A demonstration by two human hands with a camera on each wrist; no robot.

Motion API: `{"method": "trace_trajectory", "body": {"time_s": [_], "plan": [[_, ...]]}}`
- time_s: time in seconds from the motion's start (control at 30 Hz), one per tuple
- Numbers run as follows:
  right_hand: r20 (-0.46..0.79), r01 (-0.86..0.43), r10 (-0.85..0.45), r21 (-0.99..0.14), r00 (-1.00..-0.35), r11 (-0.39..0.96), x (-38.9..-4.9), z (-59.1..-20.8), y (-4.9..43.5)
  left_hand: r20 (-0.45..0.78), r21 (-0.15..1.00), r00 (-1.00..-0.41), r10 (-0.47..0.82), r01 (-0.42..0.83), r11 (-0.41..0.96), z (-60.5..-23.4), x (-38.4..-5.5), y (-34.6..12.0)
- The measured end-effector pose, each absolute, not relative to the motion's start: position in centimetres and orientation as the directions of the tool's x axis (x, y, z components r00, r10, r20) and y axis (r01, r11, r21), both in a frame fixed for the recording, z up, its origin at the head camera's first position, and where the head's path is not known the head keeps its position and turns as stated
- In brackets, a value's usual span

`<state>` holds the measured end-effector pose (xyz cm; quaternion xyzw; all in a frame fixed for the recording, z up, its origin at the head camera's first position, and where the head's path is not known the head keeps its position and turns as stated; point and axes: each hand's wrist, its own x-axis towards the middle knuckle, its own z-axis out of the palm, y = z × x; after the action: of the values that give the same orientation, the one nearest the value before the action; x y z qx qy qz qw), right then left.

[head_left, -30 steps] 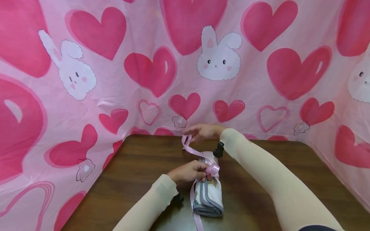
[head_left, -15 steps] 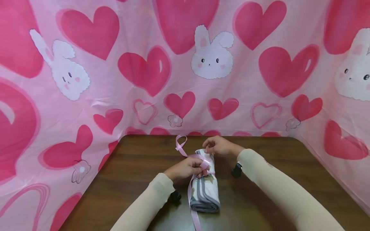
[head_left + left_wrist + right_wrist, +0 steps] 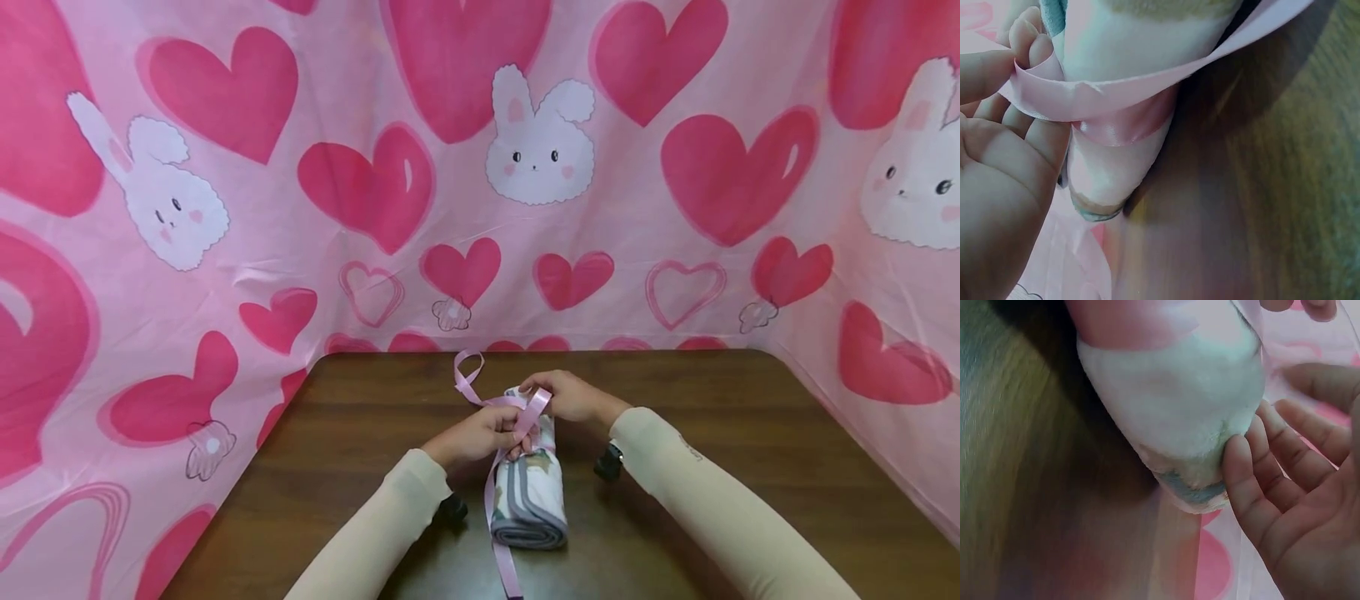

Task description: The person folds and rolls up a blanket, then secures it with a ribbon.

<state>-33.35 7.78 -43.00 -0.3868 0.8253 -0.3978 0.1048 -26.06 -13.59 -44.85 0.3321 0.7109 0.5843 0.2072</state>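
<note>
A rolled white blanket [image 3: 528, 500] with grey edging lies lengthwise on the table, with pink ribbon [image 3: 533, 412] wrapped around its middle. My left hand [image 3: 472, 437] pinches a raised loop of that ribbon on top of the roll. In the left wrist view, the ribbon [image 3: 1110, 94] runs from the fingers across the roll, over another pink band. My right hand [image 3: 576, 396] is at the roll's far end, close to the loop. The right wrist view has this hand [image 3: 1310, 506] with fingers loosely bent beside the blanket [image 3: 1172, 400]; whether they touch it I cannot tell.
One ribbon tail curls on the brown wooden table [image 3: 360, 467] beyond the roll to the left. The other hangs along the roll's left side toward the front. A pink cloth with hearts and rabbits [image 3: 540, 158] surrounds the table at the back and sides.
My right hand has let go of the far ribbon tail, which now lies on the table. It has come back right and nearer to the loop. The left hand keeps its pinch.
</note>
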Motion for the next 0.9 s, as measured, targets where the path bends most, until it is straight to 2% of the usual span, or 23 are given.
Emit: {"method": "trace_trajectory", "body": {"time_s": [0.17, 0.3, 0.43, 0.6, 0.73, 0.83, 0.9], "plan": [[0.125, -0.547, -0.713, -0.735, -0.69, 0.401, -32.7, -43.3, 7.5, 0.133, 0.961, -0.686, 0.715, 0.266, 0.077, -44.7, -26.1, -13.6], [0.166, -0.529, -0.631, -0.723, -0.758, 0.444, -32.7, -43.7, 7.5, 0.099, 0.962, -0.705, 0.702, 0.249, 0.114, -44.4, -25.9, -13.5], [0.164, -0.462, -0.553, -0.76, -0.817, 0.456, -33.7, -44.3, 7.5, 0.052, 0.968, -0.722, 0.69, 0.206, 0.142, -44.4, -25.8, -13.5], [0.158, -0.428, -0.523, -0.785, -0.837, 0.448, -35.6, -44.4, 6.8, 0.041, 0.962, -0.723, 0.69, 0.216, 0.169, -44.4, -25.7, -13.4], [0.16, -0.486, -0.57, -0.73, -0.806, 0.482, -36.3, -43.0, 5.5, 0.044, 0.953, -0.718, 0.694, 0.239, 0.187, -44.3, -25.7, -13.3], [0.146, -0.566, -0.66, -0.666, -0.737, 0.485, -36.5, -41.4, 4.0, 0.054, 0.949, -0.699, 0.713, 0.257, 0.18, -44.2, -25.7, -13.2], [0.125, -0.58, -0.724, -0.695, -0.679, 0.424, -36.7, -40.4, 2.9, 0.064, 0.945, -0.683, 0.728, 0.275, 0.176, -44.1, -25.8, -13.2]]}}
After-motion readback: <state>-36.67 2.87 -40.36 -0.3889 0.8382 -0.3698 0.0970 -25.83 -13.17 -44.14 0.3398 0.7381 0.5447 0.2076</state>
